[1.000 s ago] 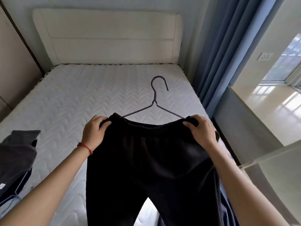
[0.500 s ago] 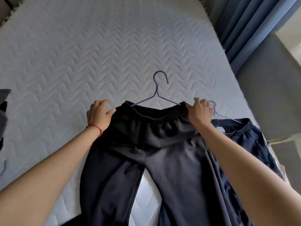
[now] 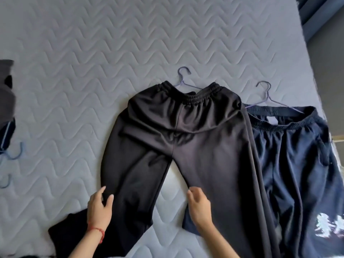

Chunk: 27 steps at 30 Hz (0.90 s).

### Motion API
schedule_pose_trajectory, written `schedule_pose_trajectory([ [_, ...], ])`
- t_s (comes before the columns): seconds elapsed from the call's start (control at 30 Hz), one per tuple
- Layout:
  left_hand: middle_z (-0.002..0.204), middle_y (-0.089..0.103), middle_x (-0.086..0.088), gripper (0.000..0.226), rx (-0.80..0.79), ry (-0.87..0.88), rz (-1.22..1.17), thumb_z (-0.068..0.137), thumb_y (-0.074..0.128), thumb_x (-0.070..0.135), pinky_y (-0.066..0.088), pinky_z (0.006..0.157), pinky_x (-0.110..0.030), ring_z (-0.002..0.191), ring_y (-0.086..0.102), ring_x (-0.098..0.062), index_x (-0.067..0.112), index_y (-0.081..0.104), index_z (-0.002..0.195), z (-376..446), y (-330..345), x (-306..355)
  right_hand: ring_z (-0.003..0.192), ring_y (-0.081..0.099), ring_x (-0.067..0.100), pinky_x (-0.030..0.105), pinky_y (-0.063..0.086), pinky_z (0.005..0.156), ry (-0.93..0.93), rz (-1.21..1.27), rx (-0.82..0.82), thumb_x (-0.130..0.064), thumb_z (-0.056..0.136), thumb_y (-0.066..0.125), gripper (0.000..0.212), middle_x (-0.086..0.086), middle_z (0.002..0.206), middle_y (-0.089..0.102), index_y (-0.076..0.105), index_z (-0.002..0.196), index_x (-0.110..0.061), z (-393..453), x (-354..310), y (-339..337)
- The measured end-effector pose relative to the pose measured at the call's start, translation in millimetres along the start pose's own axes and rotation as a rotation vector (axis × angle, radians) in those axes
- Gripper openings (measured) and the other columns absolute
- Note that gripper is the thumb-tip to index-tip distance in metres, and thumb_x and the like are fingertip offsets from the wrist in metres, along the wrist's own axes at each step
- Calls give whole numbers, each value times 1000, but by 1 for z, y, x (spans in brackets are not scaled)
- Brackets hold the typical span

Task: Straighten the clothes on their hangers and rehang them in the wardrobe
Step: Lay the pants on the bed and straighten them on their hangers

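Observation:
Black trousers (image 3: 186, 131) lie flat on the white quilted mattress (image 3: 93, 53), waistband away from me, on a thin purple wire hanger (image 3: 183, 79) whose hook pokes out above the waist. My left hand (image 3: 99, 207) rests on the outer edge of the left leg, fingers apart. Fingers spread, my right hand (image 3: 199, 207) lies on the inner edge of the right leg. Neither hand grips the cloth. Dark navy shorts (image 3: 301, 164) with a white print lie to the right on a second wire hanger (image 3: 268, 95), partly under the trousers.
A grey and dark pile of clothes (image 3: 6, 94) sits at the left edge with blue hanger hooks (image 3: 14, 155) below it. The mattress's right edge (image 3: 307, 53) runs along a grey wall and blue curtain at top right.
Both hands let go of the waistband and moved down to the trouser legs. The trousers now lie flat on the mattress. My view tilted further down.

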<state>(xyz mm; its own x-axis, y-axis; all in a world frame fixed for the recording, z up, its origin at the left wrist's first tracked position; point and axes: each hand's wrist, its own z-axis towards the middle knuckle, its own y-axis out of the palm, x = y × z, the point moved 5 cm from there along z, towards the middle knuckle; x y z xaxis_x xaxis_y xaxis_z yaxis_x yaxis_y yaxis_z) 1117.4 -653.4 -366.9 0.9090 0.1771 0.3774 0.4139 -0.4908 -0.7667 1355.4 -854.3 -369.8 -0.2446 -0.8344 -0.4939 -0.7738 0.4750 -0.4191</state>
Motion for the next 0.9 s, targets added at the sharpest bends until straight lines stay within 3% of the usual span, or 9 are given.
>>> schedule_pose_trajectory([
  [0.1,134,47,-24,47,-9,-102,49,87,58,13,33,108,-47,127,42,-38,-1,45,131,1,-8,-40,96,59,21,24,39,77,89,52,-151,-28,92,49,30,2,98,64,57,117,-14,-18,16,49],
  [0.2,141,41,-22,56,-75,-142,82,87,60,20,31,110,-46,131,38,-37,2,39,136,14,-6,-66,92,55,15,25,42,83,162,65,-248,-29,91,50,35,0,101,61,52,123,-14,-19,29,87],
  [0.33,135,51,-15,59,-225,-148,29,84,63,34,36,104,-42,124,48,-32,10,44,134,36,3,-80,93,61,14,20,44,79,139,135,-362,-29,85,63,37,0,101,65,54,117,-14,-12,33,132],
  [0.43,124,60,-1,57,-232,-34,323,76,56,56,41,99,-42,117,52,-26,24,54,123,50,2,-79,93,66,20,32,54,82,111,162,-362,-25,79,68,25,5,99,70,62,101,-14,-12,32,155],
  [0.53,123,60,2,41,-284,168,662,85,52,49,37,97,-39,117,50,-24,24,54,118,53,8,-74,95,66,28,42,54,85,130,200,-285,-22,84,62,18,10,96,72,68,94,-8,-13,31,158],
  [0.63,116,62,-2,35,-408,186,355,87,55,41,44,94,-36,112,54,-24,15,58,110,44,17,-69,95,64,22,37,52,85,116,292,-237,-19,91,54,17,6,99,70,67,99,-10,-19,23,149],
  [0.73,97,62,-1,20,-359,133,-47,88,59,20,38,81,-21,99,54,-18,3,65,95,26,19,-53,96,60,15,25,44,83,54,333,-203,-17,95,48,22,-1,102,66,63,110,-11,-29,11,136],
  [0.8,68,54,-2,23,-288,53,-240,82,64,25,34,68,-22,77,50,-18,6,63,69,15,20,-52,97,59,14,24,43,84,18,355,-187,-17,95,47,19,-3,102,65,62,107,-16,-34,7,131],
  [0.9,65,49,-7,30,-218,-178,-576,76,63,34,33,64,-29,72,40,-17,9,53,62,0,23,-60,95,62,13,14,48,76,1,395,-193,-17,95,49,17,-1,101,68,64,103,-16,-41,4,124],
])
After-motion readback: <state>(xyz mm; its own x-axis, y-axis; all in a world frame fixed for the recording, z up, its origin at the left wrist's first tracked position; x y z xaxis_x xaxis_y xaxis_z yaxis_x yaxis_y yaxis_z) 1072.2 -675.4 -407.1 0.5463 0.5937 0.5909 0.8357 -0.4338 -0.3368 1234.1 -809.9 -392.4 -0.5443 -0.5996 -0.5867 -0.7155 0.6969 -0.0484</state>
